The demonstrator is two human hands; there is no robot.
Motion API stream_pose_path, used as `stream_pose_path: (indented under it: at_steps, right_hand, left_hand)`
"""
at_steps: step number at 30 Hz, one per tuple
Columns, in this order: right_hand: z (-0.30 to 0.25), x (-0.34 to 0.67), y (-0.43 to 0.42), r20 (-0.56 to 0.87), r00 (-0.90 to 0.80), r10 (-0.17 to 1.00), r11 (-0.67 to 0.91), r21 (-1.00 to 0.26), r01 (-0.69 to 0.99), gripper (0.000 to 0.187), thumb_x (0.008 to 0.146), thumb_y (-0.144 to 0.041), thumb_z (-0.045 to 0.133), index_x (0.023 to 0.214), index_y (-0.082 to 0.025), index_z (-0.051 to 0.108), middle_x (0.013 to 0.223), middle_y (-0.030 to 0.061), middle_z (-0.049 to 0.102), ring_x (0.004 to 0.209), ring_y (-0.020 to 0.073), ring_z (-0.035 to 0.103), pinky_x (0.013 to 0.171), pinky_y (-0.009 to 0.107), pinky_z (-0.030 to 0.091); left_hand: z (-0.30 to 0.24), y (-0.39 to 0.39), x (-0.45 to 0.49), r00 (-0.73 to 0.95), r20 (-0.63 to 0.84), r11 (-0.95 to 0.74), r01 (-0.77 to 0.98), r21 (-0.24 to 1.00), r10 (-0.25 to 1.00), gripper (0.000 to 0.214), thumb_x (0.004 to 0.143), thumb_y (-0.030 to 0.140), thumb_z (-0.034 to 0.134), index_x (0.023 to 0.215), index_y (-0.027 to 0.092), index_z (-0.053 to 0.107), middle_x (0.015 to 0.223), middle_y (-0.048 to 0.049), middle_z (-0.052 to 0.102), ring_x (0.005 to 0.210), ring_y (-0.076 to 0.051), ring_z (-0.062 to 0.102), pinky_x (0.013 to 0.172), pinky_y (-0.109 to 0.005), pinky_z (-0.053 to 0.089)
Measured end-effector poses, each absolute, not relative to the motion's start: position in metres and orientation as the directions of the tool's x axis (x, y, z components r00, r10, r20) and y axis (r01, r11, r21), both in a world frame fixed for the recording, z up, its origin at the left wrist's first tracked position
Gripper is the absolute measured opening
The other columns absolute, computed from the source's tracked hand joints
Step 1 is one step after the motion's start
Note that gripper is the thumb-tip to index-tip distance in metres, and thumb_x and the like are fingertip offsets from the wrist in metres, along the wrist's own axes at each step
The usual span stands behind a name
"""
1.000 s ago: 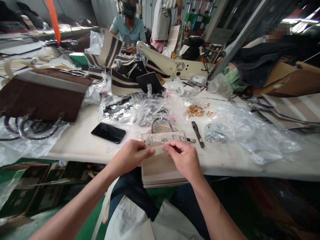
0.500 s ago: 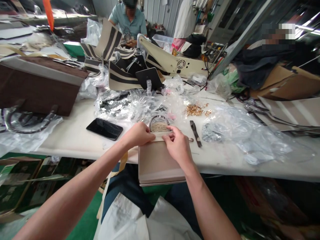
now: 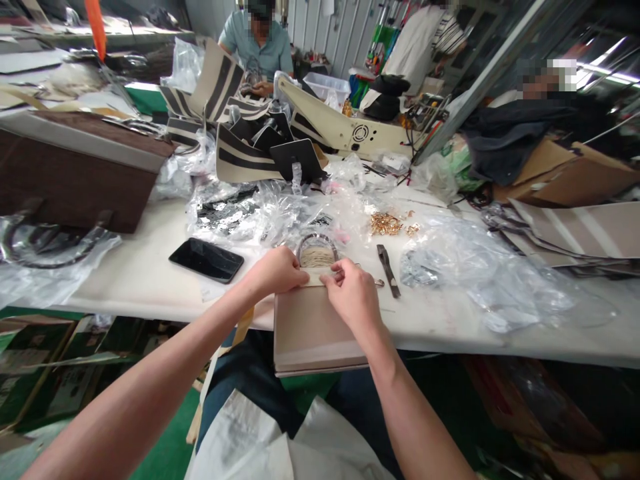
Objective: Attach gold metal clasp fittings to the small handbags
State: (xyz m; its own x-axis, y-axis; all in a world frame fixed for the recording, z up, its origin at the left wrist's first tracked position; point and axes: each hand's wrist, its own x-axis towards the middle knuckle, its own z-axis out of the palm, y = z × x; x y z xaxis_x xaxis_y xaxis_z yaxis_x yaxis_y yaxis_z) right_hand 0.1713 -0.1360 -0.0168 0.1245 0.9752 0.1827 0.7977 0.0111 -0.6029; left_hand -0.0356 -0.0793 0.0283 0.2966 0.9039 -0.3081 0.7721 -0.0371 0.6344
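Observation:
A beige handbag lies over the table's front edge, its lower end sticking out above my lap. At its top edge stands a round dark handle, wrapped in something clear, with a bundle of thin beige cord or strips inside its curve. My left hand is closed, the thumb pressing on the left part of the pale top band. On the right part of that band, my right hand pinches with thumb and fingers. A small metal piece pokes out beside the right hand.
Left lies a black phone; right, a dark strap. Gold fittings and clear plastic bags spread beyond. A brown bag stands far left. Striped panels pile at the back; a co-worker sits behind.
My hands keep their hold on the bag's top edge, with only slight finger movement. The view has shifted a little. In the background, a person in white has moved right.

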Motion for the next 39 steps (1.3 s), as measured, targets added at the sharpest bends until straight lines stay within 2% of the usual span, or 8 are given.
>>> stream_pose_path:
  at_steps: [8, 16, 20, 25, 27, 30, 33, 39]
  right_hand:
    - [-0.024, 0.171, -0.145, 0.328, -0.027, 0.944, 0.253, -0.670, 0.698, 0.012, 0.103, -0.027, 0.076, 0.104, -0.025, 0.089, 0.100, 0.0052, 0.081, 0.088, 0.0230, 0.075, 0.084, 0.036, 0.056]
    - [-0.021, 0.166, -0.136, 0.224, -0.032, 0.974, 0.167, -0.617, 0.769, 0.013, 0.095, -0.027, 0.082, 0.084, -0.028, 0.088, 0.091, 0.0036, 0.081, 0.078, 0.0220, 0.073, 0.072, 0.034, 0.053]
    - [-0.018, 0.165, -0.131, 0.187, -0.049, 0.981, 0.151, -0.582, 0.799, 0.019, 0.094, -0.025, 0.080, 0.075, -0.027, 0.084, 0.087, 0.0030, 0.080, 0.076, 0.0211, 0.072, 0.067, 0.034, 0.048]
    - [-0.014, 0.164, -0.127, 0.155, -0.032, 0.987, 0.113, -0.551, 0.827, 0.024, 0.092, -0.024, 0.079, 0.068, -0.025, 0.078, 0.081, 0.0025, 0.077, 0.072, 0.0207, 0.069, 0.066, 0.033, 0.045]
    - [-0.012, 0.163, -0.131, 0.163, -0.069, 0.984, 0.147, -0.537, 0.831, 0.027, 0.095, -0.023, 0.076, 0.068, -0.024, 0.077, 0.080, 0.0023, 0.076, 0.072, 0.0200, 0.068, 0.070, 0.032, 0.048]
    - [-0.015, 0.157, -0.149, 0.264, -0.108, 0.958, 0.223, -0.455, 0.862, 0.025, 0.106, -0.020, 0.067, 0.087, -0.024, 0.083, 0.100, 0.0062, 0.079, 0.092, 0.0240, 0.073, 0.080, 0.034, 0.054]
    - [-0.023, 0.152, -0.169, 0.375, -0.166, 0.912, 0.295, -0.319, 0.901, 0.029, 0.113, -0.016, 0.058, 0.126, -0.024, 0.082, 0.132, 0.0117, 0.077, 0.123, 0.0309, 0.069, 0.098, 0.042, 0.055]
    - [-0.021, 0.153, -0.182, 0.300, -0.274, 0.914, 0.346, -0.221, 0.912, 0.035, 0.116, -0.022, 0.060, 0.150, -0.025, 0.070, 0.142, 0.0120, 0.076, 0.125, 0.0342, 0.066, 0.105, 0.052, 0.050]
  left_hand:
    - [0.037, -0.082, -0.037, 0.325, -0.329, -0.044, 0.768, 0.639, 0.887, 0.034, 0.080, 0.036, 0.074, 0.052, 0.022, 0.061, 0.052, -0.0037, 0.059, 0.056, -0.019, 0.052, 0.058, -0.035, 0.032]
    - [0.024, -0.081, -0.049, 0.427, -0.300, -0.104, 0.702, 0.704, 0.853, 0.031, 0.085, 0.039, 0.070, 0.061, 0.021, 0.070, 0.058, -0.0042, 0.064, 0.059, -0.019, 0.053, 0.059, -0.033, 0.033]
    - [0.021, -0.084, -0.042, 0.445, -0.209, -0.151, 0.646, 0.748, 0.871, 0.028, 0.085, 0.033, 0.068, 0.062, 0.018, 0.069, 0.056, -0.0006, 0.053, 0.061, -0.016, 0.047, 0.059, -0.032, 0.031]
    - [0.079, -0.100, -0.049, 0.448, -0.106, -0.177, 0.545, 0.820, 0.888, 0.037, 0.090, 0.041, 0.069, 0.062, 0.017, 0.066, 0.057, 0.0019, 0.042, 0.057, -0.012, 0.036, 0.055, -0.030, 0.024]
    - [0.111, -0.112, -0.065, 0.299, 0.006, -0.170, 0.524, 0.835, 0.954, 0.043, 0.093, 0.054, 0.072, 0.069, 0.018, 0.070, 0.057, 0.0024, 0.041, 0.054, -0.012, 0.034, 0.052, -0.027, 0.020]
    - [0.132, -0.132, -0.095, 0.121, 0.060, -0.109, 0.454, 0.884, 0.991, 0.051, 0.093, 0.067, 0.077, 0.074, 0.020, 0.071, 0.057, 0.0035, 0.043, 0.052, -0.011, 0.032, 0.048, -0.023, 0.019]
    - [0.106, -0.150, -0.117, 0.186, -0.029, -0.032, 0.319, 0.947, 0.982, 0.056, 0.094, 0.070, 0.079, 0.073, 0.019, 0.069, 0.058, 0.0017, 0.053, 0.052, -0.011, 0.042, 0.048, -0.022, 0.031]
    - [0.035, -0.186, -0.119, 0.285, -0.278, 0.258, 0.109, 0.960, 0.917, 0.054, 0.098, 0.071, 0.077, 0.087, 0.018, 0.073, 0.077, -0.0063, 0.074, 0.063, -0.016, 0.065, 0.059, -0.025, 0.051]
